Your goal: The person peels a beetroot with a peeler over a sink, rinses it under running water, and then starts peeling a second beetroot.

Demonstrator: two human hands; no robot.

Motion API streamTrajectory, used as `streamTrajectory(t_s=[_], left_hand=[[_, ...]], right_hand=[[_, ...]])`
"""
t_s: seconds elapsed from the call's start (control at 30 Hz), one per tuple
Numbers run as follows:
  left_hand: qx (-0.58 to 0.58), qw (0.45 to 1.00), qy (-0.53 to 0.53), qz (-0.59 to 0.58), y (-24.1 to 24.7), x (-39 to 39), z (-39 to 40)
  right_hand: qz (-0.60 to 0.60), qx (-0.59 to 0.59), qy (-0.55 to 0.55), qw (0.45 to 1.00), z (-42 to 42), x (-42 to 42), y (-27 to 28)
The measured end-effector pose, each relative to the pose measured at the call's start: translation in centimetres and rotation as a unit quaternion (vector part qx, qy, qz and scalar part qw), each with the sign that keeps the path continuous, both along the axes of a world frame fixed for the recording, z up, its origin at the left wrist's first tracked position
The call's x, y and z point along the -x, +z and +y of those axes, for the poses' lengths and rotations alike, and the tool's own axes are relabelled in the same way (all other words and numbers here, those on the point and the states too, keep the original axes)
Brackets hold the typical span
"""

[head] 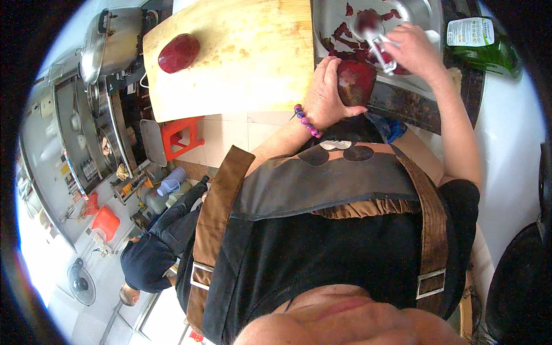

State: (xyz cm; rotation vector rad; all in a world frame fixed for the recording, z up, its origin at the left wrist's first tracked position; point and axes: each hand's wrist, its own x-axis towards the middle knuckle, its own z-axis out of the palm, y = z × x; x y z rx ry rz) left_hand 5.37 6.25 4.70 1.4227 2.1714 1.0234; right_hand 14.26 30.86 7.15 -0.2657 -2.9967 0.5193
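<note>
My left hand (pixel 326 88), with a beaded bracelet at the wrist, grips a large dark red beetroot (pixel 357 82) at the near edge of the steel sink (pixel 424 84). Patches of brownish skin still show on its near side. In my right hand (pixel 414 49) is a light-coloured peeler (pixel 381 54), blurred, just beyond the beetroot and over the sink. Dark red peelings (pixel 343 36) lie scattered on the sink floor. To the left, a peeled beetroot (pixel 179 52) rests on the wooden cutting board (pixel 246 82), which bears damp stains.
A green detergent bottle (pixel 483 60) lies right of the sink. Left of the board stands a steel pot (pixel 116 43). A red plastic stool (pixel 183 138) is on the floor below the board. Another person (pixel 151 263) is behind to the left. A black pan (pixel 517 276) is at far right.
</note>
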Motion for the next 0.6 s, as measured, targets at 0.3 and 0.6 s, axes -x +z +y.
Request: streamTrajectory(t_s=[0.3,0.6], left_hand=[[-0.001,1.000,-0.012,-0.018,-0.2,0.2,-0.3],[-0.036,0.998,0.005,-0.047,-1.0,0.4,-0.9]], right_hand=[[-0.073,-0.137,0.028,0.988,-1.1,0.9,0.2],[-0.089,0.110,-0.002,0.990,-0.8,-0.5,-1.6]])
